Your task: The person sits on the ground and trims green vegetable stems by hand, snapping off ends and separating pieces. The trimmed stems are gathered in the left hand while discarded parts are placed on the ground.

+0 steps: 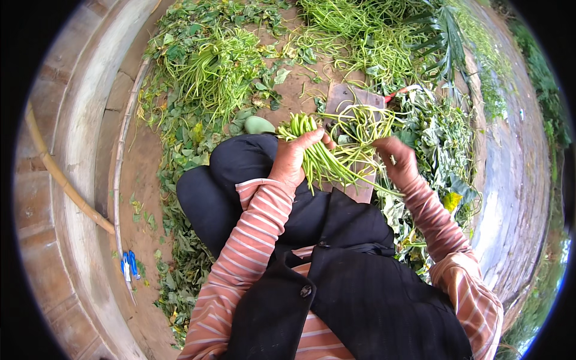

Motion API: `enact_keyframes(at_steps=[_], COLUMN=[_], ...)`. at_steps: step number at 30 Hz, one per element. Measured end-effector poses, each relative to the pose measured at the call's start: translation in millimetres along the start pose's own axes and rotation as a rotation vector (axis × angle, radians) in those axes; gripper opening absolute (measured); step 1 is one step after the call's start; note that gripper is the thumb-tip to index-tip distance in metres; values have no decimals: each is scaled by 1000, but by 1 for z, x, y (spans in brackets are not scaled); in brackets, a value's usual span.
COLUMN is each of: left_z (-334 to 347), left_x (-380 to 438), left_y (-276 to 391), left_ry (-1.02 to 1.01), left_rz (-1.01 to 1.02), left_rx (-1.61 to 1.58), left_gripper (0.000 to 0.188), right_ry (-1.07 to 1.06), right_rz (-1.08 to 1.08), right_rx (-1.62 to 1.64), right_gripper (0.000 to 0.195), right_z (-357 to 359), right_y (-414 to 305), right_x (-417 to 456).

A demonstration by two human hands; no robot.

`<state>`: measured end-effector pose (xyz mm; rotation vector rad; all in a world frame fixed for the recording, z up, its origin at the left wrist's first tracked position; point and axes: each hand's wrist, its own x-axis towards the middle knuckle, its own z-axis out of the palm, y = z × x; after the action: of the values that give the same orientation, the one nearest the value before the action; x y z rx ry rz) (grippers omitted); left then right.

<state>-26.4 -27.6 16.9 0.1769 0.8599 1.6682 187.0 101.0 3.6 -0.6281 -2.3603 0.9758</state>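
Note:
My left hand [294, 155] is closed around a bundle of long green stems [321, 157] above my lap. The stems' thick ends stick up past my thumb, and some thin ends hang down to the right. My right hand [397, 157] is beside a tangle of loose, thin stems [360, 123], its fingers curled and slightly blurred. Its fingertips are at the edge of the tangle; whether they pinch a stem cannot be made out. Beneath the tangle lies a flat brown board [348, 96], partly covered.
Heaps of cut stems lie ahead at left [220, 67] and right [378, 40]. Wilted leaves [432, 126] pile up at my right. A red-handled tool [395, 95] rests by the board. Leftward are a thin pole [121, 157], a bamboo pole [67, 184] and a blue-and-white object [129, 265].

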Motion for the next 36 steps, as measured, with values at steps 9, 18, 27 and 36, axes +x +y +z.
enact_keyframes(at_steps=[9, 18, 27, 36], left_z=[2, 2, 0, 1], left_x=[1, 4, 5, 3], left_y=[-2, -4, -4, -4], left_ry=[18, -16, -45, -51], left_rz=[43, -10, -50, -48], left_rx=[58, 115, 98, 107], left_gripper=[18, 18, 17, 16], right_ry=[481, 412, 387, 502], right_rz=[962, 1308, 1048, 538], right_rx=[327, 741, 872, 692], right_gripper=[19, 25, 22, 15], right_z=[-41, -17, -18, -34], right_y=[145, 201, 171, 82], right_x=[23, 6, 16, 30])
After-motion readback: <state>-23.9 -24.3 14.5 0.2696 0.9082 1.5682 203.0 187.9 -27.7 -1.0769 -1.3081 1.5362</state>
